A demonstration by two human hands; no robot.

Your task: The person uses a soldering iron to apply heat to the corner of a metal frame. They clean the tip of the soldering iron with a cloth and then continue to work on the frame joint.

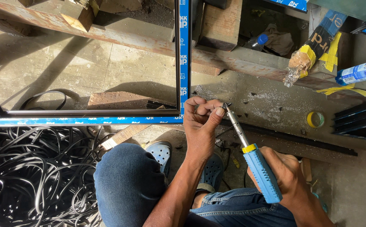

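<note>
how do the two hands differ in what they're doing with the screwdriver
The right hand wraps its whole fist around the screwdriver's blue handle; the left hand only pinches at the metal tip with thumb and fingers. The right hand sits low by the knee; the left hand is raised beside the corner of the blue-edged frame. Both are bare and meet on the same tool.

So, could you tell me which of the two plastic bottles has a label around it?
The bottle at the right edge, lying on its side, wears a blue and white label. The other, blue-capped bottle farther back shows none.
</note>
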